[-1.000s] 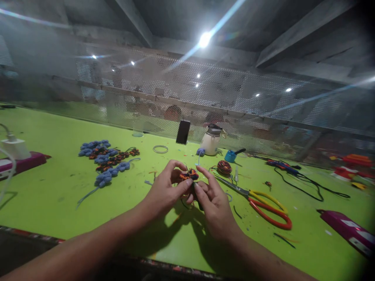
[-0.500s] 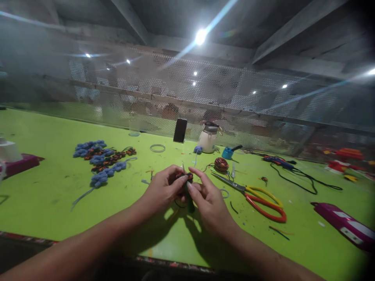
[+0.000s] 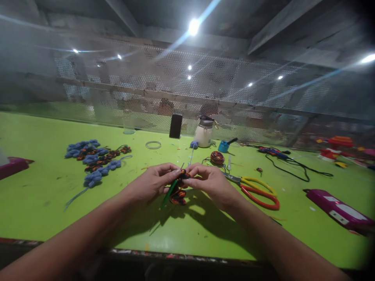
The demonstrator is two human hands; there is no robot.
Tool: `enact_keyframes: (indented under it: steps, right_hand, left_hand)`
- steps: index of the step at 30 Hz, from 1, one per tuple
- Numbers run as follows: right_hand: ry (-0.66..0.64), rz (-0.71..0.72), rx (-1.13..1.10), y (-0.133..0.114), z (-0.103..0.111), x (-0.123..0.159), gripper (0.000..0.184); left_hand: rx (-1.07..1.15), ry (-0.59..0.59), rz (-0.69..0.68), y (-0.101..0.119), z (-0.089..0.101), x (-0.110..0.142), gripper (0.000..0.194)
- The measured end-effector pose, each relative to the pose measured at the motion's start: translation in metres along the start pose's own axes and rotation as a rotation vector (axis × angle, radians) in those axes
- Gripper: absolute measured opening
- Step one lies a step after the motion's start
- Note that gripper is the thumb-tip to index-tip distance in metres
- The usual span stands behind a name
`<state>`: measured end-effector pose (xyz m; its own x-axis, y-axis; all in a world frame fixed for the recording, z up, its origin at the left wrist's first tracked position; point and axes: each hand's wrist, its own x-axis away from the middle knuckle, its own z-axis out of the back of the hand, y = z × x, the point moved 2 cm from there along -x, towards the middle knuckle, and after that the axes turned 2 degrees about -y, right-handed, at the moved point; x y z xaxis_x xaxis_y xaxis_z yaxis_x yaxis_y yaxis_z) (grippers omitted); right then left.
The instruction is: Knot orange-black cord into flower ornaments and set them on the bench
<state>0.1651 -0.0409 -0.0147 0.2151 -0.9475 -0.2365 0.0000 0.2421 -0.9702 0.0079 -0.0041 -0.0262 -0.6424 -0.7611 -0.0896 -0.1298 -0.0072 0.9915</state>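
Note:
Over the near middle of the green table, my left hand (image 3: 152,180) is closed, its thumb and fingers against a green-handled crochet hook (image 3: 167,196). The handle slants down to the left, while the thin metal tip points up between my hands. Pinched in my right hand (image 3: 209,181) is a small black-and-orange crocheted piece (image 3: 179,198), part of which dangles below the fingers. My left fingertips meet the upper part of that piece too. The stitches at the hook are too small to make out. A matching yarn ball (image 3: 217,157) lies beyond my right hand.
Scissors (image 3: 260,195) with orange and yellow handles lie right of my right hand. Blue and dark crocheted strips (image 3: 96,160) sit left. Farther back stand a phone (image 3: 175,126), a pale jug (image 3: 203,134) and a blue pot (image 3: 223,146). A purple power strip (image 3: 336,208) lies right.
The hook's handle has swung from beside my right thumb to slant lower left under my left hand. More of the crocheted piece now shows below my fingers. The view has shifted slightly.

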Motion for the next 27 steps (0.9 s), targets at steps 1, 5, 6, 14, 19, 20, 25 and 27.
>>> enact_keyframes:
  steps: [1,5,6,14,19,20,25,27]
  right_hand:
    - [-0.009,0.012,-0.018,0.000,0.002,0.000,0.014]
    - [-0.070,-0.040,-0.143,-0.002,0.014,0.000,0.011]
    - [-0.084,-0.062,-0.196,-0.002,0.017,-0.001,0.011]
    - [-0.090,-0.146,-0.192,-0.006,0.028,-0.005,0.019]
    - [0.012,-0.092,0.399,-0.020,0.045,0.000,0.024]
    - [-0.011,-0.054,0.541,-0.024,0.047,0.001,0.024]
    - [-0.196,0.048,0.793,-0.040,0.042,0.001,0.023]
    - [-0.213,0.067,0.778,-0.040,0.035,-0.002,0.021]
  left_hand:
    - [0.020,-0.004,0.000,0.000,0.000,0.000,0.022]
    - [0.059,-0.018,-0.010,0.000,0.001,-0.001,0.019]
    - [0.054,-0.017,-0.017,0.000,0.001,-0.001,0.018]
    - [-0.178,0.006,-0.087,0.005,0.000,0.001,0.024]
    - [-0.154,0.000,-0.078,0.006,-0.006,0.003,0.021]
    - [-0.168,0.018,-0.098,0.007,-0.006,0.003,0.018]
    - [-0.106,-0.063,-0.112,0.007,-0.011,0.004,0.017]
    - [-0.040,-0.141,-0.058,0.005,-0.015,0.005,0.019]
